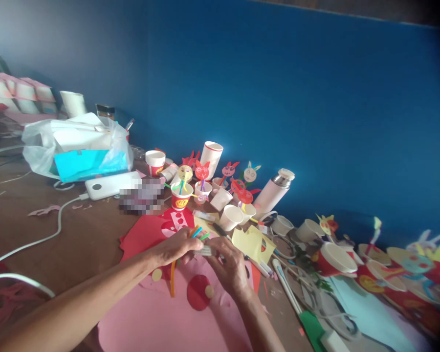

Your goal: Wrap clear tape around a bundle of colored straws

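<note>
Just below the centre of the frame, the step in hand looks like close fingertip work on a small pale piece [206, 251] between the two hands. The left hand [176, 248] is nearly closed, its thumb and fingers pinched around narrow coloured strips, of which a blue strip [196, 231] and a green strip [204, 236] poke up. The right hand [229, 266] is curled narrow at the pale piece's other side (blur hides its fingertips, so I cannot tell whether it grips or only steadies). An orange strip [172, 279] hangs below the left hand, over the pink sheet [161, 313] in the lower middle, where a red disc [198, 292] lies. Above the hands, near the middle of the frame, a red and white cup [182, 196] carries a yellow paper face [185, 173]. Judging from this pose, any next move calls for a steady left pinch and small, light right-hand adjustments, since thin strips could bend or slip out if squeezed unevenly.
</note>
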Demonstrator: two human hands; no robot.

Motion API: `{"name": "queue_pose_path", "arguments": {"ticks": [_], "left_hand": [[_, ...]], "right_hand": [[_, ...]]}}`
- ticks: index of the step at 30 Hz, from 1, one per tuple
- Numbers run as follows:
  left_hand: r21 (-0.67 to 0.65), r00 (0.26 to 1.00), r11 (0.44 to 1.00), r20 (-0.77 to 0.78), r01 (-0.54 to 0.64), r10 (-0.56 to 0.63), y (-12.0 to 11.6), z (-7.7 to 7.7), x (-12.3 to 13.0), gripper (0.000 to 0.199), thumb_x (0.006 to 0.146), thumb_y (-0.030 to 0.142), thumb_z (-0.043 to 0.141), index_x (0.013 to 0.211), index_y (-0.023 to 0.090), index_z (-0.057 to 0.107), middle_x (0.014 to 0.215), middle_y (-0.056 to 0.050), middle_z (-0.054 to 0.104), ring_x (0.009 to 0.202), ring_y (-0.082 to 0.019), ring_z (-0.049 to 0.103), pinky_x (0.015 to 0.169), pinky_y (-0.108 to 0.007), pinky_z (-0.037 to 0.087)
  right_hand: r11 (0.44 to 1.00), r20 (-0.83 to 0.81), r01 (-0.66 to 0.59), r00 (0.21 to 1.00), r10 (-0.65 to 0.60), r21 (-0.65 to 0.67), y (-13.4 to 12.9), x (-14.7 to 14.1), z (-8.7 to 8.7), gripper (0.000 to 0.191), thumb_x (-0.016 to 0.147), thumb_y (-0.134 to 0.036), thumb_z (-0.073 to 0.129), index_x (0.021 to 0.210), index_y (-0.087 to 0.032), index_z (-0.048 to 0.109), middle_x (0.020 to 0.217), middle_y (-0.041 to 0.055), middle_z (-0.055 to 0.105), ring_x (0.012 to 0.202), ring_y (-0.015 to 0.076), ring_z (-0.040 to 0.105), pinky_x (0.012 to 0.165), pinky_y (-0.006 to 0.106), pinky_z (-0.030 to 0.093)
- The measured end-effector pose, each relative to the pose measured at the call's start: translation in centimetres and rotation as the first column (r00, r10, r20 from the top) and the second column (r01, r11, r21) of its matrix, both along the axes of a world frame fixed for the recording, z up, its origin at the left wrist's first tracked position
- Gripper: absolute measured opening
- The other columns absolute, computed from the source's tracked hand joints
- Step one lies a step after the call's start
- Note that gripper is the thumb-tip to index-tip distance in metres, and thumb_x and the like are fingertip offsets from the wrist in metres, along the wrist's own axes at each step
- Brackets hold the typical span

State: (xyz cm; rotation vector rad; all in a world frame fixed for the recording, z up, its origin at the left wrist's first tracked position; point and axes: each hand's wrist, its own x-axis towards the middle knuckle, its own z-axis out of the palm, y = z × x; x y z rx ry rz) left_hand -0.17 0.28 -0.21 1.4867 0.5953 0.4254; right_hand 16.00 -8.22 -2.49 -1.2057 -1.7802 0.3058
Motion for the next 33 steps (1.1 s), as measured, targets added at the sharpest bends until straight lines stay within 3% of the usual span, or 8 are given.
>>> {"name": "queue_pose_path", "arguments": {"ticks": [6,12,18,26,33], "left_hand": [[-0.013,1.000,1.000,0.027,-0.013,0.013,-0.1,-0.2,0.1,0.014,0.064,0.029,0.047,0.065,0.015,0.048,0.045,0.006,0.040,0.035,-0.007,0.035,0.039,-0.020,0.024],[0.057,0.999,0.998,-0.052,-0.009,0.012,0.1,-0.3,0.1,0.010,0.065,0.024,0.046,0.061,0.015,0.049,0.039,0.006,0.037,0.035,-0.007,0.035,0.039,-0.021,0.024],[-0.002,0.996,0.998,-0.055,-0.065,0.065,0.1,-0.7,0.0,0.014,0.062,0.026,0.046,0.069,0.015,0.048,0.042,0.006,0.040,0.034,-0.007,0.035,0.039,-0.021,0.024],[0.013,0.999,0.999,-0.032,-0.035,0.035,-0.2,-0.1,0.2,0.012,0.065,0.028,0.048,0.064,0.016,0.045,0.043,0.007,0.037,0.034,-0.006,0.035,0.040,-0.020,0.023],[-0.001,0.997,0.998,-0.055,-0.059,0.059,-0.1,0.0,0.4,0.014,0.062,0.027,0.042,0.065,0.015,0.048,0.049,0.003,0.045,0.035,-0.007,0.036,0.040,-0.022,0.025]], "right_hand": [[1.000,-0.059,0.007,0.998,-0.007,0.007,0.1,0.0,-0.3,0.016,0.084,-0.016,0.057,0.097,-0.023,0.064,0.089,0.0032,0.062,0.074,0.0140,0.056,0.067,0.026,0.044],[1.000,-0.035,0.012,0.999,-0.012,0.019,0.1,0.0,-0.4,0.017,0.083,-0.016,0.059,0.097,-0.023,0.064,0.087,0.0029,0.063,0.071,0.0136,0.054,0.065,0.025,0.043],[0.999,-0.048,0.017,0.999,-0.016,0.034,0.2,-0.2,-0.5,0.016,0.083,-0.015,0.058,0.095,-0.023,0.065,0.087,0.0024,0.064,0.073,0.0138,0.056,0.067,0.024,0.045],[0.999,-0.078,0.041,0.996,-0.040,0.017,0.2,0.0,-0.9,0.015,0.082,-0.017,0.060,0.095,-0.023,0.064,0.087,0.0025,0.065,0.077,0.0156,0.058,0.070,0.027,0.046],[0.998,-0.122,0.058,0.991,-0.057,0.006,0.3,-0.1,-1.4,0.012,0.082,-0.021,0.059,0.092,-0.023,0.066,0.087,0.0028,0.066,0.075,0.0158,0.058,0.069,0.027,0.046]]}}
